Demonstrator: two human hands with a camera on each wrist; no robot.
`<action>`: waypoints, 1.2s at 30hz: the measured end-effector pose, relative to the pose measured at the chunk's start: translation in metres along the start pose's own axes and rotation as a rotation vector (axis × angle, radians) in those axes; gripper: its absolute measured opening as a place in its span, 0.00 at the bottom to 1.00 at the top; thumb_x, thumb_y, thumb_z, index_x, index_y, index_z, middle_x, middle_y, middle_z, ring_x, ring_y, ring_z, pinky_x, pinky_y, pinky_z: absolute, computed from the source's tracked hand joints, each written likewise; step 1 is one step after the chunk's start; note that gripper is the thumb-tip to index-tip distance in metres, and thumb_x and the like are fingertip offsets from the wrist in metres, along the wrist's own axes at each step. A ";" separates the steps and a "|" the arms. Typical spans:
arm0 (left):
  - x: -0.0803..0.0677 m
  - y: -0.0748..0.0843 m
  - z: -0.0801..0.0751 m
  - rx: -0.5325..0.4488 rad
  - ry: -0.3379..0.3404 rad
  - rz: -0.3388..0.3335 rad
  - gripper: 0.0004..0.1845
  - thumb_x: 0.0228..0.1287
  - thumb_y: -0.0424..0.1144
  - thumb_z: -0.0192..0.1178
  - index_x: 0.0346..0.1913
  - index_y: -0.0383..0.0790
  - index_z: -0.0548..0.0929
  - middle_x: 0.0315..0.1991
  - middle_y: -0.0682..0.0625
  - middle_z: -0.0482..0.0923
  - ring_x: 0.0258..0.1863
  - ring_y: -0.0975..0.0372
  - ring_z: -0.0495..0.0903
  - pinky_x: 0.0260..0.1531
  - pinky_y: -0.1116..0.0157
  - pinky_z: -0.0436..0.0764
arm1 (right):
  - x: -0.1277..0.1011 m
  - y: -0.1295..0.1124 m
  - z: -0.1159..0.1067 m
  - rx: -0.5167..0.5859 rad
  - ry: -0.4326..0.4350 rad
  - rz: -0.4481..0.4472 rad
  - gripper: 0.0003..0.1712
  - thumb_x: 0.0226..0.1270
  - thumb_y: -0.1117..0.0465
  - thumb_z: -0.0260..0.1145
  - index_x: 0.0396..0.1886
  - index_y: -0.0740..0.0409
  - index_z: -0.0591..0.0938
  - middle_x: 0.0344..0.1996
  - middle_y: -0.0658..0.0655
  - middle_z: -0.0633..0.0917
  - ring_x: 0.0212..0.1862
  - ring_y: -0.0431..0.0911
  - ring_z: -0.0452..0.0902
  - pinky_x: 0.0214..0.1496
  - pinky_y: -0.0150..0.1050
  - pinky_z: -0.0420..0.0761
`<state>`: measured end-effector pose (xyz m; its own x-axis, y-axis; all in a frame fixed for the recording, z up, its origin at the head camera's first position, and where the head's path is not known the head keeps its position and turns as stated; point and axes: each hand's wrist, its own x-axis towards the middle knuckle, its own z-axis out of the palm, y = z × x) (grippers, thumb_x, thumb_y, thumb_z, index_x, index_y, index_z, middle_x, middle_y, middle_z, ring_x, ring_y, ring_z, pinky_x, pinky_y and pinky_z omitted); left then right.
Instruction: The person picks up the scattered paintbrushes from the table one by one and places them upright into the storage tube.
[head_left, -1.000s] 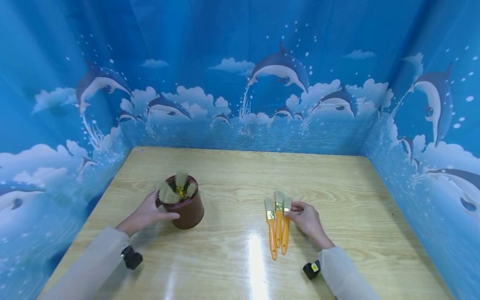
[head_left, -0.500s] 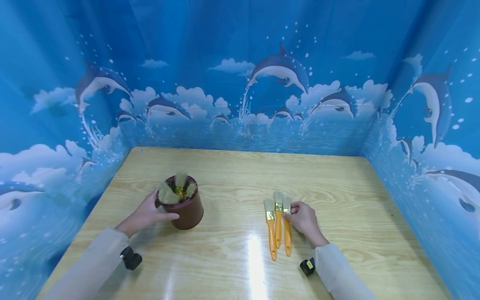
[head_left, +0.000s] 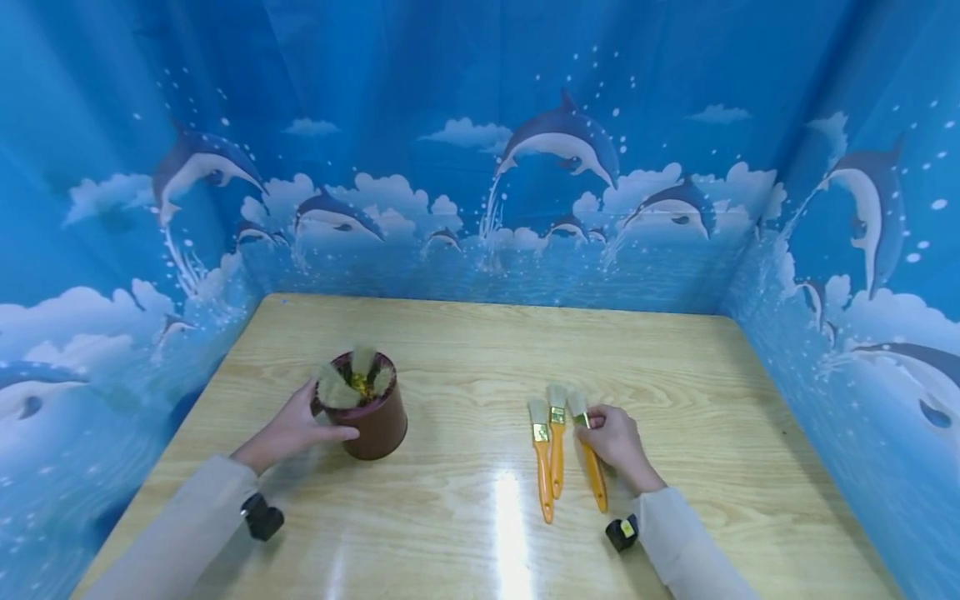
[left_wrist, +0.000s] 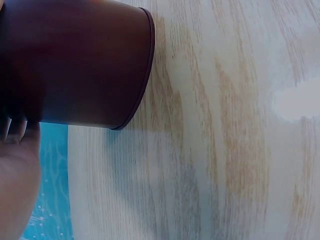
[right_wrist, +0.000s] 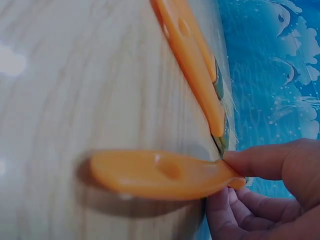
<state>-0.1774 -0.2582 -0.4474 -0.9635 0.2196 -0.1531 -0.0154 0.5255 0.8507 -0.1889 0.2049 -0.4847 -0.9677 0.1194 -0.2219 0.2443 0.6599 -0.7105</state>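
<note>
While the left hand (head_left: 288, 429) curled around a brown pot (head_left: 372, 419) holding brushes bristles-up, their handles hidden inside, the right hand (head_left: 617, 440) pinched an orange brush (head_left: 589, 454) on the tabletop (head_left: 465, 350).

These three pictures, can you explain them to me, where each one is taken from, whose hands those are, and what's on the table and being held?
No machine here: a person works with bare hands and wears three cameras. The wide picture comes from the head, looking down at a wooden table walled in by blue dolphin sheets. The other two come from cameras at each wrist. The left hand grips a brown pot with brushes standing in it; its wrist view shows the pot's side close up. Three orange-handled paintbrushes are on the table. The right hand pinches the rightmost paintbrush near its metal band, and the right wrist view shows its handle lifted off the wood.
</note>
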 end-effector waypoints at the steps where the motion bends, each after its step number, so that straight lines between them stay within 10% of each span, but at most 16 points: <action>1: 0.000 0.000 0.000 0.000 0.000 0.002 0.58 0.51 0.49 0.73 0.76 0.37 0.45 0.73 0.33 0.49 0.70 0.37 0.51 0.66 0.38 0.56 | 0.000 0.000 -0.002 0.005 0.000 0.002 0.21 0.57 0.67 0.67 0.51 0.72 0.78 0.35 0.61 0.81 0.33 0.46 0.76 0.31 0.32 0.79; 16: 0.000 -0.003 -0.001 -0.002 -0.002 0.010 0.58 0.51 0.48 0.73 0.76 0.37 0.44 0.73 0.33 0.49 0.70 0.37 0.51 0.66 0.38 0.56 | 0.009 -0.039 -0.023 0.084 0.001 -0.084 0.23 0.66 0.60 0.63 0.57 0.69 0.76 0.45 0.64 0.80 0.44 0.52 0.79 0.39 0.40 0.82; 36: 0.002 -0.002 -0.001 -0.017 -0.011 0.015 0.57 0.51 0.49 0.73 0.76 0.38 0.46 0.73 0.34 0.51 0.70 0.38 0.51 0.67 0.39 0.56 | -0.001 -0.164 -0.006 0.311 -0.136 -0.252 0.23 0.65 0.58 0.65 0.58 0.62 0.77 0.44 0.59 0.80 0.46 0.50 0.80 0.43 0.40 0.84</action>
<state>-0.1794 -0.2594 -0.4492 -0.9608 0.2360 -0.1456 -0.0057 0.5081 0.8613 -0.2280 0.1013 -0.3636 -0.9877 -0.1298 -0.0870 0.0285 0.3980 -0.9169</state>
